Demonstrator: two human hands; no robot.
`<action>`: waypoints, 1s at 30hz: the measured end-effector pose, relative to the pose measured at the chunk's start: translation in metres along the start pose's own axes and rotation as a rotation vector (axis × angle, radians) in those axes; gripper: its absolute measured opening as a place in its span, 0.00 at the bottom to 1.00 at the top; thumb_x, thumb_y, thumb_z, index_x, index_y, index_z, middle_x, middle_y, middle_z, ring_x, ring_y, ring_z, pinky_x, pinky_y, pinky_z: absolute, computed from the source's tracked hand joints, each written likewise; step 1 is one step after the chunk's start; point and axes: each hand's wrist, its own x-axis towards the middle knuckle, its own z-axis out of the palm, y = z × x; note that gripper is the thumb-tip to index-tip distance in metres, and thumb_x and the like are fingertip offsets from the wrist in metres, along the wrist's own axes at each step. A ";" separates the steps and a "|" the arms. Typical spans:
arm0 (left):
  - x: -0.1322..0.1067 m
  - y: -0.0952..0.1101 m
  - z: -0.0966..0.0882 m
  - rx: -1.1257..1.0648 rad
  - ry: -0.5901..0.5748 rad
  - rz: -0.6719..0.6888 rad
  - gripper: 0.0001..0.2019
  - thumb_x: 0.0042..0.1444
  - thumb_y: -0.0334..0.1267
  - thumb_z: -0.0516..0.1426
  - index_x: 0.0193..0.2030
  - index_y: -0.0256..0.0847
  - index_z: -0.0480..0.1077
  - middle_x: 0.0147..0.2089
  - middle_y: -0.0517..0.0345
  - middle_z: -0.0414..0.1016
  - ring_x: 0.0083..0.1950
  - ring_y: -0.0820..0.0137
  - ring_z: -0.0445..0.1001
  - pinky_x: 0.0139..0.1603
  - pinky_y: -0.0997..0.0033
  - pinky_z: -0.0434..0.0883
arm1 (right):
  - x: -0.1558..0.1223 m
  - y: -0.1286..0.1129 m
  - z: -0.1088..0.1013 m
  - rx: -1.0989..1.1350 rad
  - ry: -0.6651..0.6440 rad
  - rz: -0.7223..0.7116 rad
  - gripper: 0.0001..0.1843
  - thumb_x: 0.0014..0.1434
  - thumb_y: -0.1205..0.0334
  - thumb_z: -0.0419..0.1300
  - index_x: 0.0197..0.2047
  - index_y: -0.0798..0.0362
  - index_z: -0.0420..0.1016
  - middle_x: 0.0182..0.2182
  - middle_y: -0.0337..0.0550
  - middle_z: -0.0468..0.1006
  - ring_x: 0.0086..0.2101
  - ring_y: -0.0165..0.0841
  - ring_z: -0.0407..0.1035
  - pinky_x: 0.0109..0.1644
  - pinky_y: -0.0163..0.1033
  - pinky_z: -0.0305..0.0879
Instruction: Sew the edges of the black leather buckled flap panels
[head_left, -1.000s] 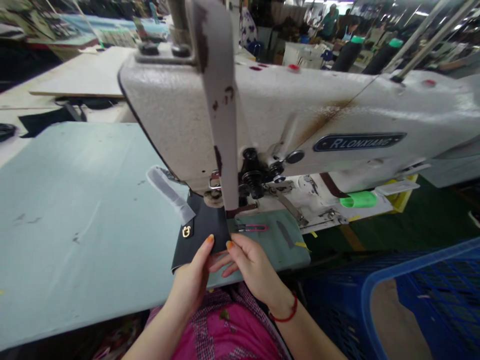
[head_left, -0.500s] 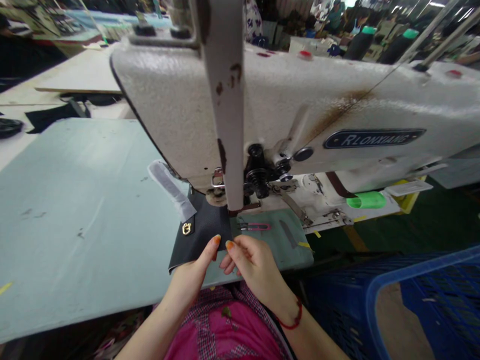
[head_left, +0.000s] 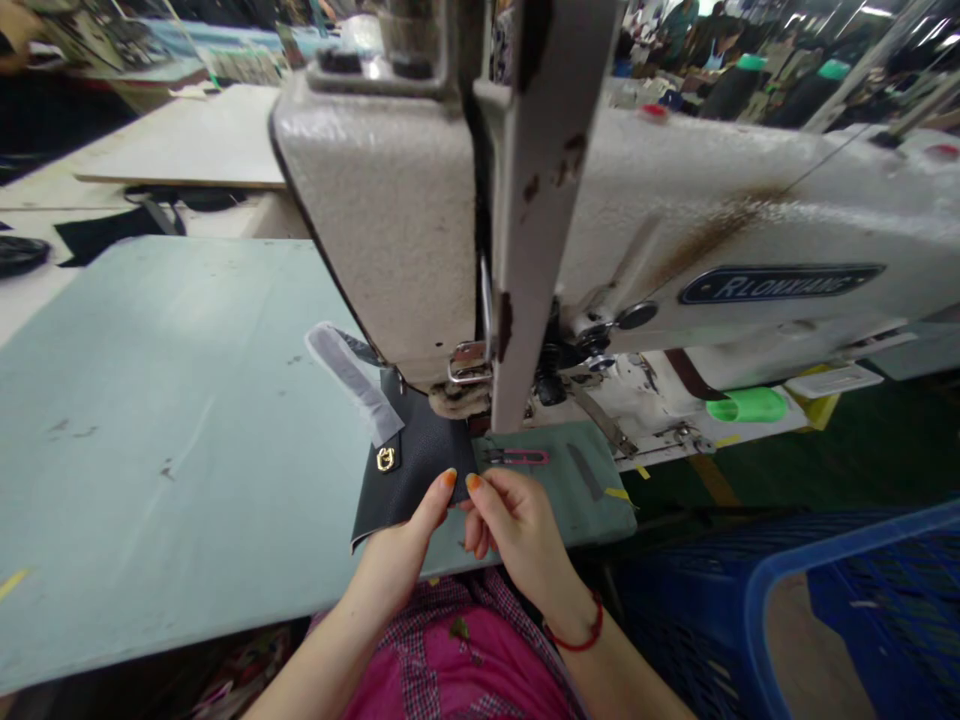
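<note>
A black leather-like piece (head_left: 420, 470) lies under the head of a sewing machine (head_left: 382, 200). On its left part sit a gold metal clasp (head_left: 385, 459) and a whitish strip (head_left: 352, 380) that slants up to the left. My left hand (head_left: 420, 525) pinches the near edge of the piece, thumb on top and other fingers hidden beneath. Close beside it, my right hand (head_left: 506, 510) pinches the near right corner between thumb and forefinger, the rest of its fingers curled. The needle area is hidden behind the machine head.
Pink-handled thread snips (head_left: 517, 457) lie right of the black piece on the green work surface (head_left: 187, 420). A blue plastic basket (head_left: 757, 600) stands at the lower right. A green tube (head_left: 750, 405) rests by the machine's base. People work in the background.
The camera view has shifted, so the machine appears farther right. Both hands keep their pinch on the black piece, which stays under the machine head.
</note>
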 end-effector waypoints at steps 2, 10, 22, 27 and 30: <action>0.004 -0.001 0.001 -0.018 -0.024 -0.079 0.29 0.43 0.63 0.63 0.31 0.34 0.80 0.32 0.41 0.81 0.43 0.51 0.80 0.48 0.56 0.76 | 0.003 0.000 0.000 0.009 0.001 -0.004 0.23 0.64 0.45 0.55 0.28 0.56 0.70 0.15 0.35 0.70 0.15 0.24 0.63 0.20 0.28 0.58; 0.029 -0.003 0.003 -0.087 -0.025 -0.125 0.31 0.41 0.64 0.64 0.37 0.34 0.79 0.44 0.39 0.81 0.53 0.48 0.77 0.58 0.51 0.70 | 0.022 0.001 0.000 0.023 -0.016 -0.030 0.22 0.64 0.46 0.55 0.29 0.55 0.71 0.16 0.35 0.71 0.16 0.24 0.63 0.21 0.28 0.57; 0.047 0.022 0.006 -0.293 -0.115 0.131 0.27 0.44 0.59 0.65 0.40 0.34 0.79 0.40 0.45 0.81 0.42 0.58 0.78 0.45 0.62 0.76 | 0.046 -0.005 0.002 -0.004 -0.006 -0.084 0.22 0.64 0.46 0.56 0.30 0.57 0.73 0.17 0.36 0.72 0.17 0.24 0.65 0.22 0.28 0.60; 0.057 0.028 0.006 -0.272 -0.095 0.167 0.29 0.42 0.60 0.65 0.39 0.33 0.78 0.38 0.48 0.80 0.38 0.63 0.76 0.39 0.67 0.74 | 0.049 -0.003 0.004 0.017 0.021 -0.089 0.24 0.64 0.43 0.56 0.34 0.57 0.75 0.18 0.37 0.73 0.18 0.25 0.66 0.23 0.29 0.61; 0.061 0.033 0.006 -0.284 -0.099 0.224 0.29 0.42 0.60 0.64 0.41 0.35 0.77 0.39 0.51 0.79 0.36 0.66 0.74 0.35 0.70 0.72 | 0.046 0.003 0.004 0.035 0.008 -0.070 0.25 0.64 0.42 0.54 0.35 0.57 0.75 0.19 0.37 0.73 0.18 0.24 0.65 0.24 0.28 0.60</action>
